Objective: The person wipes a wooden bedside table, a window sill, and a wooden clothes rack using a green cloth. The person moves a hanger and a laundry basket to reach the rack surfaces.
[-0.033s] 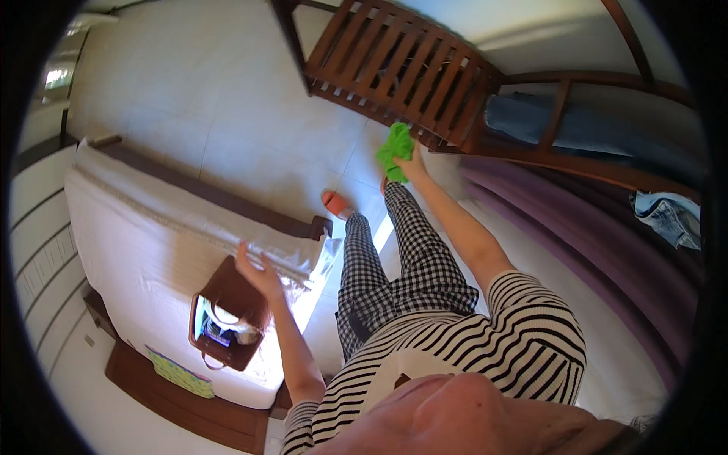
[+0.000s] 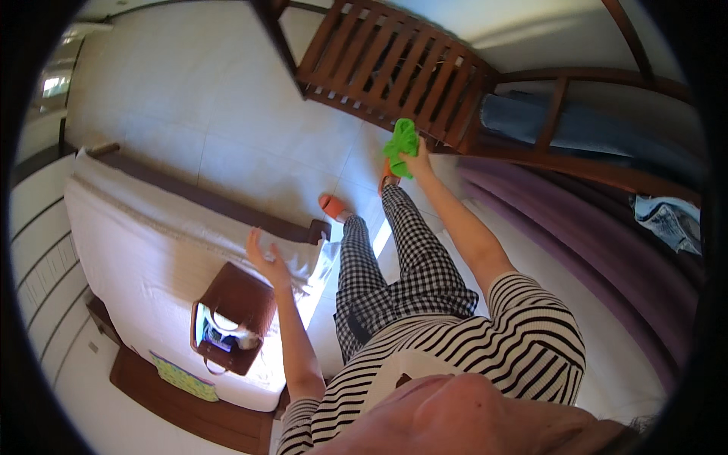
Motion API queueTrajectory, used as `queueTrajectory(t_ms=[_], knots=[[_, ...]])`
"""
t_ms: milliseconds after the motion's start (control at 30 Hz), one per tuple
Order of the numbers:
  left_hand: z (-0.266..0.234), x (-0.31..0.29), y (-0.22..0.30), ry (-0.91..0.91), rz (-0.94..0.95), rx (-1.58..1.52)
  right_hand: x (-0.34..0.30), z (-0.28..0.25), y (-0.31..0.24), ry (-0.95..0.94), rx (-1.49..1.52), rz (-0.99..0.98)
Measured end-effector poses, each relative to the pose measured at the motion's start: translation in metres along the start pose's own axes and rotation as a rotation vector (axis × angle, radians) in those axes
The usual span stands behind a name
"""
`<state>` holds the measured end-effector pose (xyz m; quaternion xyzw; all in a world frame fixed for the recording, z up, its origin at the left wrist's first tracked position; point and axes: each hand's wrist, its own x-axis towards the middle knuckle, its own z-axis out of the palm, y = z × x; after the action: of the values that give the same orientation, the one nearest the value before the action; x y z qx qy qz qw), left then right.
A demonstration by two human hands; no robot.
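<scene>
A bright green cloth (image 2: 402,144) hangs crumpled from my right hand (image 2: 416,162), whose fingers are closed on it. It is held out in front of me, near the end of a slatted wooden rack. My left hand (image 2: 268,262) is raised above the bed's edge, fingers apart and nothing in them. Just below that hand, a brown bag (image 2: 240,292) lies open on the white-covered bed (image 2: 144,250). Inside it, whitish and dark items show, too small to name.
The brown slatted rack (image 2: 394,64) stands ahead, with folded jeans (image 2: 607,133) on its wooden side part at the right. Below hangs a purple curtain-like cloth (image 2: 561,235). Pale floor tiles (image 2: 243,152) lie between bed and rack. My feet wear orange slippers (image 2: 331,205).
My left hand has shifted slightly right. The green cloth, still in my right hand, has changed its drape a little. The whole view has tilted slightly.
</scene>
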<state>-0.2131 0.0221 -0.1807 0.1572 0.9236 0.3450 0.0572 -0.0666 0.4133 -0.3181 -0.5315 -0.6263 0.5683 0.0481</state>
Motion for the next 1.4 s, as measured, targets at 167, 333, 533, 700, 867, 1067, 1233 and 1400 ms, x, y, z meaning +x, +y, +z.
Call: queueTrajectory(t_ms=[167, 333, 533, 700, 867, 1067, 1233, 1400], knots=[[0.158, 0.053, 0.082, -0.373, 0.193, -0.079, 0.102, -0.101, 0.006, 0.401, -0.058, 0.131], [0.262, 0.08, 0.119, -0.485, 0.294, -0.106, 0.214, -0.202, -0.015, 0.622, -0.445, -0.253], [0.357, 0.16, 0.109, -0.604, 0.194, -0.072, 0.347, -0.254, 0.005, 0.438, -1.103, -0.282], [0.392, 0.242, 0.079, -0.614, 0.322, 0.172, 0.405, -0.253, 0.067, 0.394, -0.732, -0.075], [0.398, 0.258, 0.092, -0.731, 0.316, 0.27, 0.32, -0.207, 0.085, 0.591, -0.613, -0.236], [0.397, 0.258, 0.106, -0.765, 0.363, 0.402, 0.145, -0.133, 0.136, 0.668, -0.535, -0.016], [0.403, 0.265, 0.11, -0.781, 0.304, 0.577, 0.099, -0.131, 0.132, 0.404, -0.521, 0.094], [0.4, 0.266, 0.119, -0.823, 0.229, 0.61, 0.213, -0.177, 0.021, 0.561, -0.295, -0.39]])
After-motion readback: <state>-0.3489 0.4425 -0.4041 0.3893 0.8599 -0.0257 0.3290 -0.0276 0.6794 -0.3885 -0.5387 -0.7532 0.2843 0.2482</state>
